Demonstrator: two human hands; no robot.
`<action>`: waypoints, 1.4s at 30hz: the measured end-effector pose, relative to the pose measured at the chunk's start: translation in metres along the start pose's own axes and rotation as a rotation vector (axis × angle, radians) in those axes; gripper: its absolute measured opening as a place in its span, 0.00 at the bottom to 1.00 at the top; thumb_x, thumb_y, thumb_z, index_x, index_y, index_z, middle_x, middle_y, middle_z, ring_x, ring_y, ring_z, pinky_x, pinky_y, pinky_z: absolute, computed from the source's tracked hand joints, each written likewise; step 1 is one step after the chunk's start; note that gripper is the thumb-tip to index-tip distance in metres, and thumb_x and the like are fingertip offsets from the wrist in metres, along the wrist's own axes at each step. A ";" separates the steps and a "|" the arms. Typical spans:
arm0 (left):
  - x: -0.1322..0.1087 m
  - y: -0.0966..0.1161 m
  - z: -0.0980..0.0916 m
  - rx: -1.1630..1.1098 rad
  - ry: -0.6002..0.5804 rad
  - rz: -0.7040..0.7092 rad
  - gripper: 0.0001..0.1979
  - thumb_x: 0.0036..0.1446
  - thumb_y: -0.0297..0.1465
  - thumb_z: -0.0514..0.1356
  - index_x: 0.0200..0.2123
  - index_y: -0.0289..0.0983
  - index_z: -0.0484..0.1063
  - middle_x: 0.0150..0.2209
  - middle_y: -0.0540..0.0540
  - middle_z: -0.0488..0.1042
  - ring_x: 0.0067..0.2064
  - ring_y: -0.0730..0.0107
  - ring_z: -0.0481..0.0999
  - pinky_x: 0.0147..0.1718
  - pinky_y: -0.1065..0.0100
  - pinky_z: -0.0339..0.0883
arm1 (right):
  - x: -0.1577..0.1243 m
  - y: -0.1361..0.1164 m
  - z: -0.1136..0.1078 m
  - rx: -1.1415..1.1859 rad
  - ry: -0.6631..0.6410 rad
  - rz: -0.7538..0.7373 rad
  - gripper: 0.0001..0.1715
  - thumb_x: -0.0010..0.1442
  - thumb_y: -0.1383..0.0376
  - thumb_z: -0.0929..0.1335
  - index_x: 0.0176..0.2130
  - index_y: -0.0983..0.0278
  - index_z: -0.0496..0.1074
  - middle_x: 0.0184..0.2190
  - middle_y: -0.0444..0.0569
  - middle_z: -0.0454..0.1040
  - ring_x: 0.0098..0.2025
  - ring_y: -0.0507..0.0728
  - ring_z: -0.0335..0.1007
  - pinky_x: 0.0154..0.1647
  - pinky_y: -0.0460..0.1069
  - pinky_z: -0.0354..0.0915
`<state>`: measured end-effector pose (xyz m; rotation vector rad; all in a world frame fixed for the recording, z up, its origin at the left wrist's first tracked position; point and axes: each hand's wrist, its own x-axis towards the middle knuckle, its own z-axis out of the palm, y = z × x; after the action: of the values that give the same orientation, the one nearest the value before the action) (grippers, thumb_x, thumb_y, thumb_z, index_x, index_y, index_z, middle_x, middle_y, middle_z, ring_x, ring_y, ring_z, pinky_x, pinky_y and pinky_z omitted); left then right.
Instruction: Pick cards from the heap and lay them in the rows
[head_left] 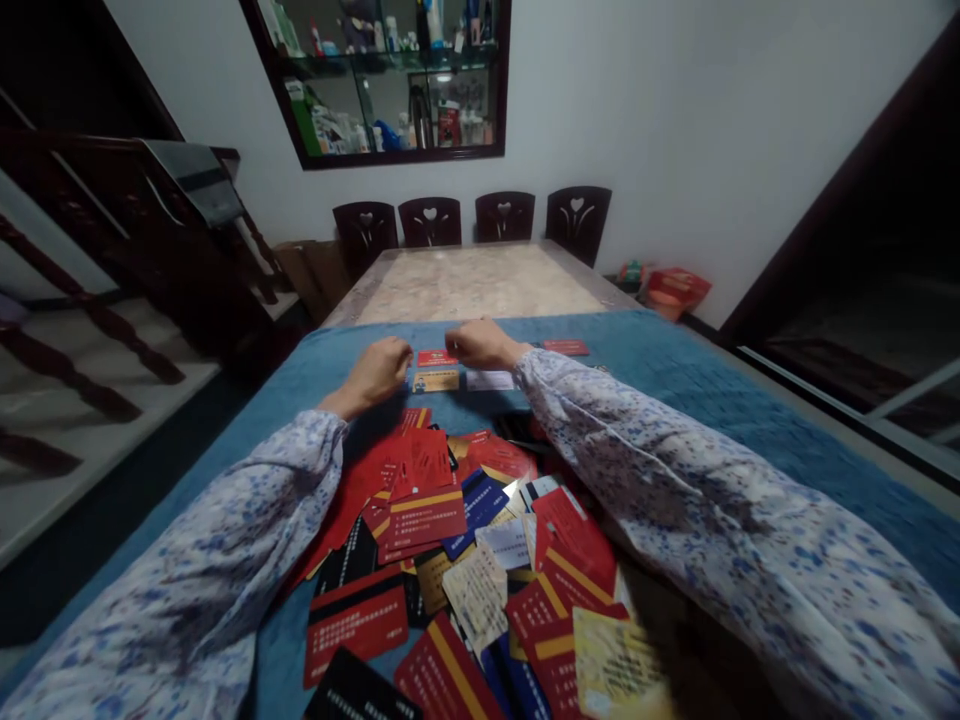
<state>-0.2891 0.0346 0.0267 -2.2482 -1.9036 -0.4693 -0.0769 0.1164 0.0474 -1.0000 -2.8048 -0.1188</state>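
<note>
Both my arms in flowered sleeves reach forward over a blue cloth (pixel 675 380). My left hand (pixel 379 368) is curled closed just left of a small red card (pixel 436 357), and what it holds is hidden. My right hand (pixel 480 342) is closed with its fingertips at the right end of that red card. Below the red card lie a yellow card (pixel 436 381) and a white card (pixel 489 380). Another red card (pixel 566 347) lies to the right of my right hand. A big loose pile of red, blue, black and yellow cards (pixel 465 560) is spread between my forearms.
Beyond the cloth the marble table top (pixel 480 280) runs to several dark chairs (pixel 465 220) against the white wall. A glass cabinet of bottles (pixel 390 80) hangs above. A dark wooden stair rail (pixel 112 260) stands left. Red bags (pixel 671 290) sit on the floor right.
</note>
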 end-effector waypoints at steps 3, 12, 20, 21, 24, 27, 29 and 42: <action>-0.001 0.022 0.001 -0.036 0.000 0.070 0.12 0.66 0.28 0.52 0.39 0.33 0.76 0.40 0.41 0.77 0.41 0.63 0.73 0.45 0.65 0.67 | -0.019 0.007 -0.005 -0.017 -0.004 0.010 0.18 0.67 0.65 0.64 0.51 0.59 0.80 0.48 0.52 0.82 0.50 0.60 0.75 0.44 0.51 0.57; -0.002 0.087 0.005 -0.089 0.015 0.210 0.12 0.66 0.27 0.52 0.36 0.35 0.75 0.36 0.42 0.75 0.36 0.64 0.73 0.38 0.66 0.67 | -0.085 0.034 -0.018 -0.035 -0.014 0.059 0.17 0.69 0.66 0.63 0.48 0.61 0.80 0.45 0.53 0.83 0.46 0.60 0.75 0.40 0.51 0.53; -0.005 0.140 0.011 -0.175 0.005 0.321 0.11 0.65 0.25 0.52 0.36 0.36 0.75 0.37 0.41 0.75 0.37 0.63 0.74 0.38 0.65 0.68 | -0.146 0.060 -0.021 -0.009 0.026 0.102 0.13 0.67 0.67 0.65 0.43 0.62 0.80 0.46 0.54 0.82 0.51 0.60 0.73 0.42 0.50 0.52; -0.005 0.146 0.012 -0.182 0.000 0.330 0.11 0.65 0.25 0.52 0.36 0.36 0.75 0.37 0.41 0.74 0.37 0.64 0.74 0.38 0.65 0.67 | -0.153 0.063 -0.020 -0.003 0.032 0.106 0.13 0.67 0.67 0.65 0.42 0.62 0.80 0.45 0.54 0.82 0.50 0.60 0.73 0.42 0.51 0.52; -0.006 0.166 0.016 -0.191 -0.021 0.361 0.12 0.64 0.25 0.52 0.35 0.36 0.75 0.36 0.42 0.74 0.35 0.65 0.73 0.35 0.66 0.66 | -0.174 0.070 -0.019 0.003 0.031 0.130 0.13 0.68 0.66 0.64 0.40 0.62 0.79 0.43 0.53 0.82 0.46 0.59 0.73 0.41 0.51 0.51; -0.007 0.184 0.018 -0.189 -0.046 0.391 0.10 0.62 0.24 0.54 0.34 0.36 0.75 0.35 0.43 0.74 0.35 0.66 0.72 0.35 0.67 0.66 | -0.193 0.075 -0.016 0.013 0.031 0.142 0.12 0.67 0.66 0.65 0.39 0.62 0.78 0.41 0.53 0.82 0.45 0.59 0.72 0.41 0.52 0.50; -0.007 0.195 0.019 -0.189 -0.070 0.417 0.08 0.61 0.24 0.55 0.34 0.37 0.75 0.35 0.43 0.74 0.35 0.66 0.72 0.36 0.67 0.66 | -0.205 0.078 -0.014 0.025 0.039 0.143 0.11 0.66 0.66 0.65 0.39 0.62 0.78 0.41 0.53 0.82 0.45 0.60 0.71 0.41 0.52 0.49; -0.008 0.238 0.035 -0.185 -0.171 0.486 0.10 0.66 0.30 0.57 0.33 0.38 0.76 0.36 0.41 0.77 0.38 0.63 0.77 0.38 0.67 0.67 | -0.256 0.076 -0.004 0.081 0.009 0.093 0.17 0.69 0.55 0.65 0.44 0.59 0.80 0.40 0.57 0.80 0.45 0.62 0.67 0.44 0.55 0.52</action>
<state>-0.0518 -0.0041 0.0098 -2.8315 -1.3401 -0.4000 0.1675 0.0155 0.0074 -1.1059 -2.7252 0.0011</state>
